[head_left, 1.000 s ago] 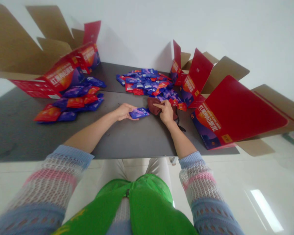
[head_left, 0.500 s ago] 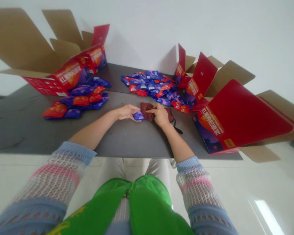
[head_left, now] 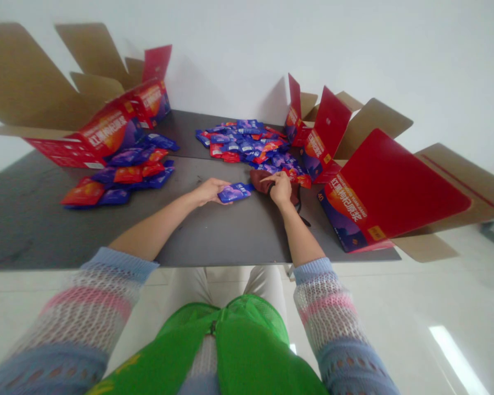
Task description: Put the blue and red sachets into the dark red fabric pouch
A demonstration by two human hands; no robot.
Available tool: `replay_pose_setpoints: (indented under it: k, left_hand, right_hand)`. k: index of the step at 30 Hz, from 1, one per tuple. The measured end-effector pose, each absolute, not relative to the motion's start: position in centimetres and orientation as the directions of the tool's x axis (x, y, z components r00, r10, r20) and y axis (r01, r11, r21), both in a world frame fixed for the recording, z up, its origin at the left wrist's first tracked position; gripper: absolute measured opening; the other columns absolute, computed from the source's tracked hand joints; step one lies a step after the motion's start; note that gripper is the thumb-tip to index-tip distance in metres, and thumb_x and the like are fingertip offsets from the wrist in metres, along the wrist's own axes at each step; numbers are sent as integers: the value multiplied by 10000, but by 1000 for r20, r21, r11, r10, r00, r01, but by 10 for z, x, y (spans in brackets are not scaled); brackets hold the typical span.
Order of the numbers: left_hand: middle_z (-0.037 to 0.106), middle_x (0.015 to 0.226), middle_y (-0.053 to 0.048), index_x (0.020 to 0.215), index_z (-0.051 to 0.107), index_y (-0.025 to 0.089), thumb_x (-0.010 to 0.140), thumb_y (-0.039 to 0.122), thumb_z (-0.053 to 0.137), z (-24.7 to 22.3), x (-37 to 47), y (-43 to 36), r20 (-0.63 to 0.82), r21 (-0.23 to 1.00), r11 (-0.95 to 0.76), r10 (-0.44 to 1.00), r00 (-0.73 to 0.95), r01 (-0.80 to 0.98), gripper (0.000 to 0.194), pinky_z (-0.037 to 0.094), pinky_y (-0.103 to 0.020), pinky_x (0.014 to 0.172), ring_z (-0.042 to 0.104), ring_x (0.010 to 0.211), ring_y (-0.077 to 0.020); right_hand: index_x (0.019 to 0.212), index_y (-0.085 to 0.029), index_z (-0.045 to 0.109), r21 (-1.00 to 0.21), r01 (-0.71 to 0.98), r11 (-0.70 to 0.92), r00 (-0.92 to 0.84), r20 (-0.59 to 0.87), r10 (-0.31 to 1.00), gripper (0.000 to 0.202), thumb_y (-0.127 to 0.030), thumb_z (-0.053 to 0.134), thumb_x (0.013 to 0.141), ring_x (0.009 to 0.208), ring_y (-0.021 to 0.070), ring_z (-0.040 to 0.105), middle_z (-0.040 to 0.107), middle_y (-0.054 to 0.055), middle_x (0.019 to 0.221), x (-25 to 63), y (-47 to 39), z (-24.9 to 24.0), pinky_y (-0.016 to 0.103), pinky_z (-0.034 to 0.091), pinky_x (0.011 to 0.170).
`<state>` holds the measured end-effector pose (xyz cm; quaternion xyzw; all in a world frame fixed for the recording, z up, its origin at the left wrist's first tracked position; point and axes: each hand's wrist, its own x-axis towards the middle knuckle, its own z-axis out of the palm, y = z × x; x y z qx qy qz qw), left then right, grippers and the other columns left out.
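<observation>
Over the front part of the dark table, my left hand (head_left: 211, 192) grips a blue-purple pouch (head_left: 235, 192) by its left end, printed face up. A crumpled brown-red cloth (head_left: 262, 182) with a dark strap is held in my right hand (head_left: 281, 188), just beyond the pouch's narrow end. The cloth hides part of what the right fingers do, and one finger lies along its top. Behind both hands, a heap of blue and red pouches (head_left: 247, 144) spreads over the table. More pouches (head_left: 123, 173) lie piled to the left.
An open red carton (head_left: 111, 129) stands at the left with its brown flaps raised. On the right, another open red carton (head_left: 354, 208) sits near the front edge, with more cartons (head_left: 319, 148) behind it. The dark table (head_left: 214, 236) meets a white wall at the back.
The cloth and my right hand have shifted right, off the pouch. More of the pouch's printed face now shows in my left hand. The whole view has swung slightly.
</observation>
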<state>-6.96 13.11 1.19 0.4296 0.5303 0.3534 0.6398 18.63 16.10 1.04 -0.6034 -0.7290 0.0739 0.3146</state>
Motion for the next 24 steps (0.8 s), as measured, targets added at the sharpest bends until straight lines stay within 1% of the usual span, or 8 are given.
replay_pose_setpoints:
  k: [3, 6, 9, 11, 14, 16, 19, 24]
  left_hand:
    - [733, 818, -133, 1184, 673, 54, 928, 28, 464, 14, -68, 131, -383, 920, 392, 905, 185, -11, 332, 616, -469, 753, 723, 634, -203]
    - [725, 775, -126, 1056, 707, 57, 896, 24, 506, 14, -65, 132, -389, 918, 395, 911, 137, -20, 258, 606, -509, 784, 728, 659, -222]
    - [712, 704, -110, 914, 718, 63, 859, 11, 506, 13, -61, 132, -379, 925, 381, 921, 89, -1, 225, 596, -533, 804, 718, 629, -226]
    - [714, 690, -107, 866, 718, 68, 826, -3, 502, 13, -60, 131, -361, 932, 361, 929, 89, 10, 232, 593, -534, 812, 711, 616, -220]
    - [706, 659, -89, 832, 724, 79, 793, -9, 511, 13, -60, 130, -329, 944, 325, 941, 76, 59, 233, 595, -511, 816, 690, 585, -192]
    - [693, 634, -76, 841, 728, 84, 799, -8, 505, 13, -60, 130, -321, 944, 316, 946, 50, 91, 245, 604, -495, 797, 670, 544, -175]
    - [699, 655, -85, 923, 729, 85, 855, 25, 489, 12, -59, 131, -342, 938, 336, 937, 70, 86, 257, 614, -487, 759, 675, 533, -184]
    - [710, 757, -104, 1107, 704, 90, 926, 70, 466, 10, -59, 134, -387, 922, 386, 917, 96, 29, 299, 616, -511, 726, 700, 570, -213]
  right_hand:
    - [963, -242, 812, -522, 775, 358, -95, 464, 881, 381, -128, 463, 862, 1009, 205, 558, 550, 76, 1071, 176, 156, 10, 309, 462, 878]
    - [1009, -246, 799, -512, 698, 501, -221, 512, 830, 379, -126, 461, 886, 1040, 192, 549, 520, 65, 1081, 163, 152, 7, 304, 444, 925]
    - [1103, -276, 773, -525, 590, 613, -371, 499, 783, 396, -136, 458, 908, 1028, 180, 550, 517, 48, 1049, 152, 146, 0, 308, 438, 939]
    - [1166, -292, 747, -524, 535, 663, -461, 477, 749, 419, -132, 461, 905, 1020, 171, 552, 521, 43, 1046, 148, 142, -2, 301, 440, 930]
    - [1216, -321, 719, -445, 528, 723, -597, 411, 689, 475, -103, 481, 869, 1036, 172, 544, 530, 44, 1079, 145, 138, 0, 294, 438, 914]
    - [1221, -337, 716, -365, 552, 750, -657, 363, 660, 493, -96, 515, 841, 1061, 188, 535, 536, 51, 1120, 146, 139, 3, 301, 436, 909]
    - [1216, -339, 721, -284, 601, 747, -668, 333, 665, 512, -77, 546, 813, 1071, 207, 537, 548, 63, 1149, 151, 146, 6, 314, 433, 896]
    - [1135, -315, 765, -229, 770, 595, -525, 301, 796, 423, -94, 520, 870, 1046, 231, 538, 583, 74, 1100, 165, 164, 9, 338, 423, 868]
